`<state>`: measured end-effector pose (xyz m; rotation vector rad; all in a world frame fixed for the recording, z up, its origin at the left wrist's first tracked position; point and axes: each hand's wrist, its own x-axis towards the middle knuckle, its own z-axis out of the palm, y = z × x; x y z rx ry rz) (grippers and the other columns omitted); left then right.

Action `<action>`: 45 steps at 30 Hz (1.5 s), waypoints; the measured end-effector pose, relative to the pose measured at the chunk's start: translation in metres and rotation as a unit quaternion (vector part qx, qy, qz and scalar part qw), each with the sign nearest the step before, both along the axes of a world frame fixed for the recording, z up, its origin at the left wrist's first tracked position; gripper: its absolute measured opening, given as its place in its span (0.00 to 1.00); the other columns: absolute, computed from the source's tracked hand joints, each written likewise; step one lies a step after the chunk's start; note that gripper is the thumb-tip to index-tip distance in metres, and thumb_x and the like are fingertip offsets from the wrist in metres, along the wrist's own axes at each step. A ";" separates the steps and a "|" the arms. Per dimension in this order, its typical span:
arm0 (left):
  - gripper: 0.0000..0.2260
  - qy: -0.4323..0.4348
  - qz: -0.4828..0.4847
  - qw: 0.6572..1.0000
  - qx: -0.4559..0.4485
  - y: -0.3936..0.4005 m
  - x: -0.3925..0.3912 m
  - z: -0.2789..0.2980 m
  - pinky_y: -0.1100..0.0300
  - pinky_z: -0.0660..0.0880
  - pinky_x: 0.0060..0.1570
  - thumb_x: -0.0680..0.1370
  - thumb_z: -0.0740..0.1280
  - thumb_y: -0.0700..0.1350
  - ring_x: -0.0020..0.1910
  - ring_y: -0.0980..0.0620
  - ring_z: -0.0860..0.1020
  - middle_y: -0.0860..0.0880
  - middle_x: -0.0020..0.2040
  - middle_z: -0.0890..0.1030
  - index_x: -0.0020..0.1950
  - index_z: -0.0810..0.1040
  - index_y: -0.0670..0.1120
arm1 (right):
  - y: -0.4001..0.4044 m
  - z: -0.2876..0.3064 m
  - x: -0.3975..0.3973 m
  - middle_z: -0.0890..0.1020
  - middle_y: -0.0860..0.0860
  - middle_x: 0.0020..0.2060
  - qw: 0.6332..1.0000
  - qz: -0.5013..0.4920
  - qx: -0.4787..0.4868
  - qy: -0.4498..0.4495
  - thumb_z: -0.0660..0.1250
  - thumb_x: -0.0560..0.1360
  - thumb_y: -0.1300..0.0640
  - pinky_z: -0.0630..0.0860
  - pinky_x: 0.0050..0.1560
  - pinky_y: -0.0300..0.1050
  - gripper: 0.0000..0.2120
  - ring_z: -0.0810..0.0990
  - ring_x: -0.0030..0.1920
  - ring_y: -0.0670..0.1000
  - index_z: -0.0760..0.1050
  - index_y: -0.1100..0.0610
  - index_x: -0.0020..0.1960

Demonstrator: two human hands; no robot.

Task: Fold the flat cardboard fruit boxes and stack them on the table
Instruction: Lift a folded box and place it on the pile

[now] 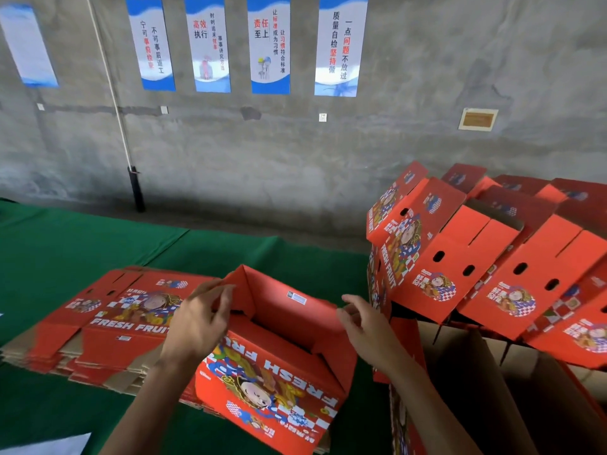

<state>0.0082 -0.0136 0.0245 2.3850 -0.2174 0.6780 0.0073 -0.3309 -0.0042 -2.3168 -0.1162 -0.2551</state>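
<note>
Nearest the camera, at the near edge of the bench, stood the half-erected box, a red fruit carton with its open top facing up and its printed "FRESH FRUIT" side turned toward the person. Both forearms reached in over it. On the left hand the fingers were pinching the top edge of the left end flap, probably to turn that flap inward. On the right hand the fingers were loosely curled at the right end of the box; whether they gripped a flap or only touched it could not be told. Just behind and left of the box lay the flat stack of unfolded cartons on the green cloth, close enough to draw the next one. Toward the right edge leaned the folded boxes, tilted against one another in rows, seemingly the finished pile. Judging by that pile, much of the job looked done
</note>
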 end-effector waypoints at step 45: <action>0.23 0.297 0.092 0.948 0.063 -0.032 0.046 0.001 0.49 0.80 0.54 0.72 0.73 0.65 0.51 0.42 0.82 0.45 0.51 0.83 0.54 0.79 0.47 | 0.026 0.011 0.058 0.85 0.48 0.57 0.955 0.203 -0.198 0.090 0.70 0.80 0.46 0.81 0.57 0.47 0.18 0.84 0.52 0.46 0.77 0.51 0.66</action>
